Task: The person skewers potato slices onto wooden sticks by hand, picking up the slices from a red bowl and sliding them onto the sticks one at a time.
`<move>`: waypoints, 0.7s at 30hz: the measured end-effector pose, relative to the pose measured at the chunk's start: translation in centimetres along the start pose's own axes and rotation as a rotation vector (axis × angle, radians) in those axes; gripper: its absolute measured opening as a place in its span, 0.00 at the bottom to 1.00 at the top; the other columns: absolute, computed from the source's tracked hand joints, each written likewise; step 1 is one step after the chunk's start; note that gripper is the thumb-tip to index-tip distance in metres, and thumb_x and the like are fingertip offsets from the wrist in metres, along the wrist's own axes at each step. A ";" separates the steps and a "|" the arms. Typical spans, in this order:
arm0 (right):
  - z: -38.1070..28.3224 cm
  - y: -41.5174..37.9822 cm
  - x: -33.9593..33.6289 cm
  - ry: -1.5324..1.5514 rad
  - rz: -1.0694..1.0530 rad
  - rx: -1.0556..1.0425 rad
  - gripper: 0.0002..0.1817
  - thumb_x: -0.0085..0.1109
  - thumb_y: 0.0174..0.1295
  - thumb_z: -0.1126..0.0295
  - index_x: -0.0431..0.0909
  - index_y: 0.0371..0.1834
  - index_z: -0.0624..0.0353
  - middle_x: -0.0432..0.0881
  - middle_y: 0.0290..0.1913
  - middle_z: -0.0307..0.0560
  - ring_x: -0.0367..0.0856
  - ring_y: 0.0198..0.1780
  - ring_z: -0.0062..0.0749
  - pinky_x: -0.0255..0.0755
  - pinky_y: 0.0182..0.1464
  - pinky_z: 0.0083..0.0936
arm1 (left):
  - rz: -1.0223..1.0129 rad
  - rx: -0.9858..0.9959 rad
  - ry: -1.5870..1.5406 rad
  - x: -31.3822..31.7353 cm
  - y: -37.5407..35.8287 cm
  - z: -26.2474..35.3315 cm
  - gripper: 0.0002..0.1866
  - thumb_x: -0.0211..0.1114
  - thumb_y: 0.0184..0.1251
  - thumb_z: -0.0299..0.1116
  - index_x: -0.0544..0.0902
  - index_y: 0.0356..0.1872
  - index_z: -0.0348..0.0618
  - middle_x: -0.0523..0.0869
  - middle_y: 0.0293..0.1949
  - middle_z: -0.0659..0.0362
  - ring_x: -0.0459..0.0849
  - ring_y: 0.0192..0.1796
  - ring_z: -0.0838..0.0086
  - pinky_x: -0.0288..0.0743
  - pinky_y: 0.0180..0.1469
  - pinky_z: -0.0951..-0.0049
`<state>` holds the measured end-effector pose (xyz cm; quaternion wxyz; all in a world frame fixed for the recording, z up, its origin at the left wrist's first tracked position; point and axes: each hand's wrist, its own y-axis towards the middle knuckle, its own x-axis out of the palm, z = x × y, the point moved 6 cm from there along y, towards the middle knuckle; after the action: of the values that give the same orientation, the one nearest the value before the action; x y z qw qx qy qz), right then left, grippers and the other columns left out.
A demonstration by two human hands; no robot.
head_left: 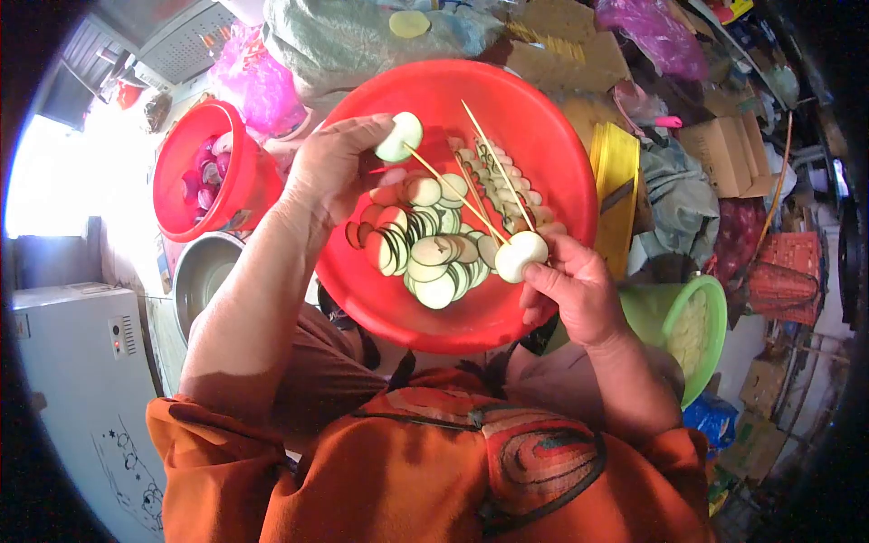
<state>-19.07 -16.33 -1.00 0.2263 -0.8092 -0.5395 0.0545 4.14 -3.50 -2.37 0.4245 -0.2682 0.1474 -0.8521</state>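
Observation:
My left hand (337,158) is closed on the edge of a pale round vegetable slice (399,136), above the left side of a large red basin (552,118). My right hand (572,282) pinches another pale round slice (521,255) over the basin's right side. Two thin wooden skewers (493,161) run up from the right-hand slice, and the tip of one meets the slice in my left hand. Below, a heap of dark-edged round slices (434,249) lies in the basin. Rows of threaded slices (516,181) rest against its far right side.
A red bucket (240,172) of purple-red vegetables stands at the left, near a metal bowl (204,267). A green bucket (711,348) with pale slices is at the right. Sacks (362,41), a yellow box (615,195) and cardboard boxes (729,149) surround the basin.

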 end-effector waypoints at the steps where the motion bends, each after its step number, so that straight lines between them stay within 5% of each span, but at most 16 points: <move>1: -0.1 0.1 0.0 -0.001 0.003 -0.010 0.11 0.55 0.63 0.69 0.74 0.46 0.62 0.78 0.25 0.41 0.77 0.21 0.20 0.75 0.23 0.17 | -0.072 -0.049 -0.005 0.8 -0.4 -0.7 0.14 0.57 0.68 0.36 0.77 0.47 0.37 0.83 0.41 0.57 0.82 0.40 0.72 0.80 0.39 0.73; 6: 0.1 0.4 0.6 -0.015 0.009 0.016 0.10 0.55 0.64 0.70 0.74 0.45 0.62 0.78 0.24 0.41 0.77 0.21 0.21 0.74 0.23 0.18 | -0.215 -0.238 0.046 4.7 -3.2 -5.4 0.14 0.60 0.67 0.37 0.78 0.47 0.39 0.84 0.40 0.55 0.84 0.40 0.70 0.83 0.40 0.70; 13: -0.2 0.7 1.0 -0.013 0.025 -0.014 0.10 0.53 0.64 0.70 0.75 0.45 0.63 0.78 0.28 0.41 0.76 0.24 0.20 0.76 0.25 0.18 | -0.291 -0.240 -0.020 4.1 -3.0 -5.6 0.13 0.61 0.66 0.35 0.78 0.45 0.37 0.84 0.39 0.56 0.84 0.38 0.74 0.81 0.41 0.73; 16: -0.5 0.8 0.5 0.032 0.059 -0.062 0.11 0.53 0.64 0.71 0.75 0.46 0.64 0.78 0.30 0.41 0.77 0.26 0.20 0.77 0.26 0.18 | -0.124 -0.124 0.207 1.4 -1.1 -4.9 0.12 0.60 0.67 0.35 0.78 0.45 0.37 0.84 0.39 0.56 0.84 0.39 0.73 0.80 0.41 0.73; 18: -0.2 0.9 0.4 0.037 0.040 -0.075 0.11 0.53 0.64 0.71 0.75 0.47 0.64 0.79 0.31 0.40 0.77 0.27 0.20 0.77 0.26 0.17 | -0.319 0.081 0.898 1.4 -0.3 -6.0 0.12 0.56 0.69 0.35 0.79 0.44 0.37 0.84 0.40 0.57 0.84 0.42 0.72 0.78 0.44 0.72; 21: -0.4 0.8 0.7 0.001 0.048 -0.049 0.13 0.53 0.64 0.70 0.72 0.49 0.63 0.78 0.32 0.41 0.76 0.27 0.18 0.76 0.25 0.16 | -0.456 0.103 1.329 2.0 -0.9 -8.3 0.14 0.57 0.65 0.42 0.80 0.44 0.44 0.84 0.41 0.55 0.83 0.45 0.67 0.75 0.50 0.68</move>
<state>-17.94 -16.03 -0.92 0.2051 -0.8273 -0.5209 0.0464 -2.28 -4.43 -8.04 0.0675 0.3055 0.2752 -0.9091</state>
